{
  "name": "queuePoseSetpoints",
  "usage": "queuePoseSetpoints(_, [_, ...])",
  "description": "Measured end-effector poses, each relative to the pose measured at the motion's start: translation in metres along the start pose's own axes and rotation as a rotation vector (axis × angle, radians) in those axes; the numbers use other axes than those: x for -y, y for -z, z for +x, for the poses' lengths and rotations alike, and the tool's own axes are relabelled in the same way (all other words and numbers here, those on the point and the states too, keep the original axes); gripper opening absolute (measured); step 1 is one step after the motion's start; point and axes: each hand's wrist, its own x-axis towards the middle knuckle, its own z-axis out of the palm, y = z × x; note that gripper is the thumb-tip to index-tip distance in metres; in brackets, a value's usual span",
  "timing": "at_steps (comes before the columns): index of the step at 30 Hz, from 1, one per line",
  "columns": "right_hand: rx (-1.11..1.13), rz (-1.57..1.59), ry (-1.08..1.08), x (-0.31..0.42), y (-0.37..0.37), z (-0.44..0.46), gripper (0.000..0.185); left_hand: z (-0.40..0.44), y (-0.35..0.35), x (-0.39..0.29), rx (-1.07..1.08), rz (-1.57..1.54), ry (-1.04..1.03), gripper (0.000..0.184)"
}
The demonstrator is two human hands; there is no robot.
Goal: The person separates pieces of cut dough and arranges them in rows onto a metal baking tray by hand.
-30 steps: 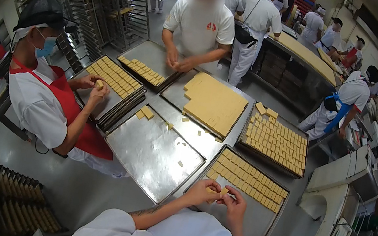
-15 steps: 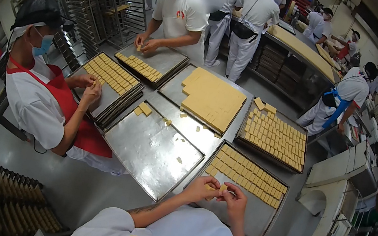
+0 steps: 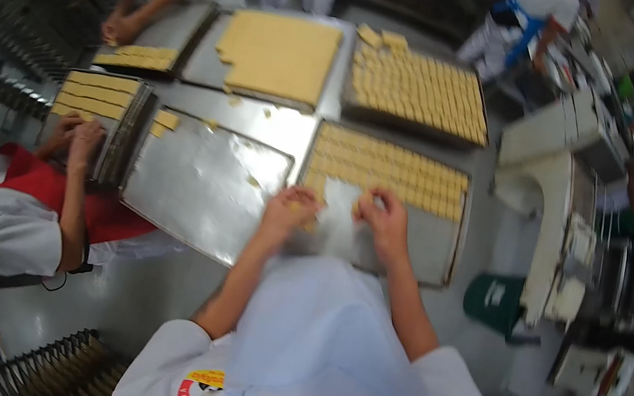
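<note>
A metal tray (image 3: pixel 425 248) in front of me has close rows of small yellow dough pieces (image 3: pixel 396 169) across its far part. My left hand (image 3: pixel 290 212) is over the tray's left side, its fingers curled round yellow dough pieces, blurred by motion. To its right, my right hand (image 3: pixel 382 218) pinches a small yellow dough piece (image 3: pixel 359 205) just below the nearest row. A gap lies between the two hands.
Left of my tray lies another tray (image 3: pixel 194 187) with a few dough bits. Farther back are a large yellow dough slab (image 3: pixel 281 56) and a full tray (image 3: pixel 417 89). A co-worker in a red apron (image 3: pixel 29 185) works at left. A green bin (image 3: pixel 493 300) stands at right.
My hands, close together before, have moved apart, the right one towards the rows. My view has turned and tilted down. The co-worker at left bends lower over their tray.
</note>
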Motion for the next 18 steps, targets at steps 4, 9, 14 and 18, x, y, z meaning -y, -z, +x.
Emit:
queuePoseSetpoints(4, [-0.187, -0.032, 0.067, -0.028, 0.023, 0.015, 0.027, -0.007, 0.02, -0.001, -0.091, -0.026, -0.003, 0.027])
queuePoseSetpoints(9, [-0.055, -0.439, -0.117, -0.042, 0.019, 0.025, 0.022, -0.007, 0.038, 0.007, -0.154, 0.01, 0.059, 0.028])
queuePoseSetpoints(14, [0.016, -0.805, 0.184, -0.07, -0.02, 0.05, 0.023, -0.004, 0.04, 0.022, -0.129, 0.056, 0.088, 0.026])
queuePoseSetpoints(18, [-0.054, -1.021, 0.42, -0.073, -0.027, 0.057, 0.022, -0.004, 0.036, 0.028, -0.115, 0.053, 0.089, 0.025])
